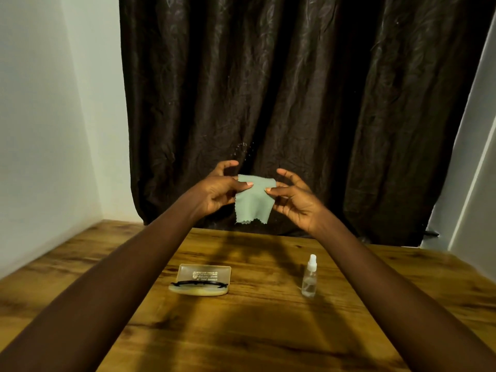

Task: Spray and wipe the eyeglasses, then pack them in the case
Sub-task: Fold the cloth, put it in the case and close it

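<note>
Both top corners of the cloth point(253, 202) are pinched, one in my left hand point(217, 189), one in my right hand point(292, 202), spare fingers spread, above the table's point(268, 331) far edge. Eyeglasses point(199, 284) sit in the open case point(205, 273) below, toward the left edge, long axis left-right. Left hand is nearer. Spray bottle point(309, 280) stands on the right side.
</note>
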